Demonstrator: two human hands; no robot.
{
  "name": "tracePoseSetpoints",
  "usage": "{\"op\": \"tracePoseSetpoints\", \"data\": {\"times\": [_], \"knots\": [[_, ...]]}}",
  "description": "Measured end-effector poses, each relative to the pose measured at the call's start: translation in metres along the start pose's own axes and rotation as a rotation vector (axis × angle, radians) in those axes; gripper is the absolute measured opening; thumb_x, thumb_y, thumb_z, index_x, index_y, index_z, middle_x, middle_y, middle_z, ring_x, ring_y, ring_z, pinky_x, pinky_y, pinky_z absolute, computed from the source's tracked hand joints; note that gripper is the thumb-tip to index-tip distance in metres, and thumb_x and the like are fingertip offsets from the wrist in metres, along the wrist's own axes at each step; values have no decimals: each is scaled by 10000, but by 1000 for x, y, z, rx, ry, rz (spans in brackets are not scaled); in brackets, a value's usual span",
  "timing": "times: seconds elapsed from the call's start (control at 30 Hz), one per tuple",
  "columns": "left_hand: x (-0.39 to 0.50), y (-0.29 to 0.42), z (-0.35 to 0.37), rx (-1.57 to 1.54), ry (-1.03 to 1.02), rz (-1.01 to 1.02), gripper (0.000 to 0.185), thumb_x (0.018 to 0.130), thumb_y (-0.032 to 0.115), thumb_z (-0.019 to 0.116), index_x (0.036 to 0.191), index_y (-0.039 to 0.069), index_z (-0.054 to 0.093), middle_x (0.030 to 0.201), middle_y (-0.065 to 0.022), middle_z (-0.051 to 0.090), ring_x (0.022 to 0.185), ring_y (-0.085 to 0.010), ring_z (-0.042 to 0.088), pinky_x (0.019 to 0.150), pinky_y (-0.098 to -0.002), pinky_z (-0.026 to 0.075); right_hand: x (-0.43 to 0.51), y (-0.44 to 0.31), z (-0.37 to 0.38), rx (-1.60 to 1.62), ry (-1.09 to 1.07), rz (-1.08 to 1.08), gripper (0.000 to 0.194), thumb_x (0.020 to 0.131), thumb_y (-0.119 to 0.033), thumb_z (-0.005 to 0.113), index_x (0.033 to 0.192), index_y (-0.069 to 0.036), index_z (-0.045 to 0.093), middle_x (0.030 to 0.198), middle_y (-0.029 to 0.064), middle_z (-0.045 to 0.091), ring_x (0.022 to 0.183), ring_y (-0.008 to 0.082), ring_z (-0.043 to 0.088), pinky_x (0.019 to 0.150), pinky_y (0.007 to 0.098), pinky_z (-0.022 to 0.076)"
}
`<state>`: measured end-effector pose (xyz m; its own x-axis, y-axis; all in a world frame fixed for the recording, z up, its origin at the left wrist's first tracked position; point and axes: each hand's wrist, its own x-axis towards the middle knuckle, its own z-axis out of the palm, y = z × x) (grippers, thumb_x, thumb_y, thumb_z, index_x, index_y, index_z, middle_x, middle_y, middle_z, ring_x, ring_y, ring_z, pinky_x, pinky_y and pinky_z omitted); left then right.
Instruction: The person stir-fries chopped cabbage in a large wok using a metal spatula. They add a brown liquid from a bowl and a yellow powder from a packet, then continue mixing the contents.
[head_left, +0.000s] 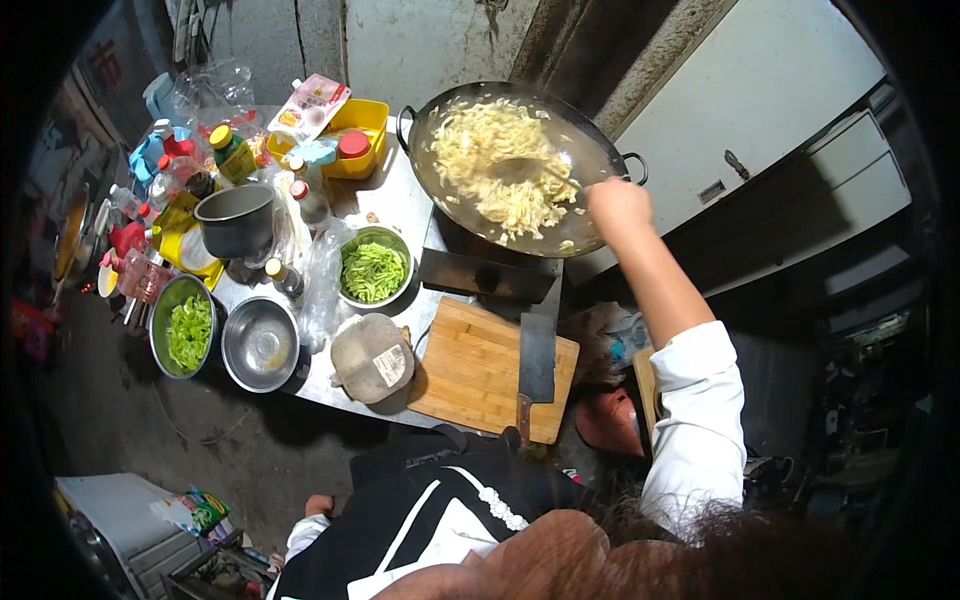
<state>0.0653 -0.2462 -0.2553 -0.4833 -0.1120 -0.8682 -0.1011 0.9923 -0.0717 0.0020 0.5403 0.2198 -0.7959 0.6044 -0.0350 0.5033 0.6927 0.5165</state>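
My right hand (619, 208) grips the handle of a cooking spatula or ladle (517, 169) over the right side of a large two-handled wok (469, 236). The tool's blurred head lies among pale yellow chopped pieces (487, 139), perhaps egg or a vegetable, heaped in the wok. Some pieces cling to the wok's sides. My left hand (320, 505) hangs low beside my body, away from the table; its fingers are too hidden to show whether it holds anything.
A cleaver (537, 356) lies on a wooden cutting board (465, 360) near the table edge. Left of it stand a lidded container (371, 358), a metal bowl (261, 345), bowls of cut green vegetables (373, 271), a grey pot (236, 225), bottles (234, 156) and a yellow basket (367, 116).
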Motion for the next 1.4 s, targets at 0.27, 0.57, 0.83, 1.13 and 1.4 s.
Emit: {"op": "tracePoseSetpoints", "data": {"times": [0.27, 0.57, 0.83, 1.13, 1.4], "knots": [[-17, -9, -2, 47, 13, 5, 460, 934, 469, 601, 1090, 74, 776, 1207, -214, 714, 1194, -399, 643, 989, -470, 517, 34, 4, 65, 363, 1, 36, 255, 982, -227, 601, 1182, -153, 742, 1060, 212, 735, 992, 406, 704, 857, 497, 566], [-8, -14, 6, 45, 49, 13, 504, 916, 471, 625, 1077, 12, 758, 1246, -223, 693, 1207, -414, 630, 1002, -481, 504, -93, 72, -124, 165, -212, -93, 322, 905, -145, 728, 1210, -239, 773, 984, 173, 746, 915, 346, 718, 801, 456, 567], [2, -4, 3, -49, 66, -9, 514, 910, 472, 640, 1077, -1, 757, 1203, -239, 710, 1190, -420, 645, 985, -478, 516, -5, 8, 17, 288, -48, -56, 225, 919, -268, 673, 1037, -116, 788, 1084, 180, 751, 1017, 350, 726, 874, 460, 581], [-16, -5, 14, -17, 53, 30, 470, 953, 446, 564, 1115, 54, 764, 1198, -232, 711, 1118, -431, 673, 924, -483, 543, 85, 79, -11, 777, -370, 232, 248, 1020, -124, 537, 1033, 89, 664, 711, 150, 654, 529, 261, 641, 454, 420, 524], [-27, -23, 39, 56, 48, 172, 443, 984, 422, 486, 1169, 124, 757, 1271, -223, 677, 1197, -427, 627, 1004, -493, 507, 136, -37, -44, 419, -128, -116, 221, 846, -58, 593, 945, 58, 753, 942, 245, 748, 851, 373, 743, 744, 459, 572]]}}
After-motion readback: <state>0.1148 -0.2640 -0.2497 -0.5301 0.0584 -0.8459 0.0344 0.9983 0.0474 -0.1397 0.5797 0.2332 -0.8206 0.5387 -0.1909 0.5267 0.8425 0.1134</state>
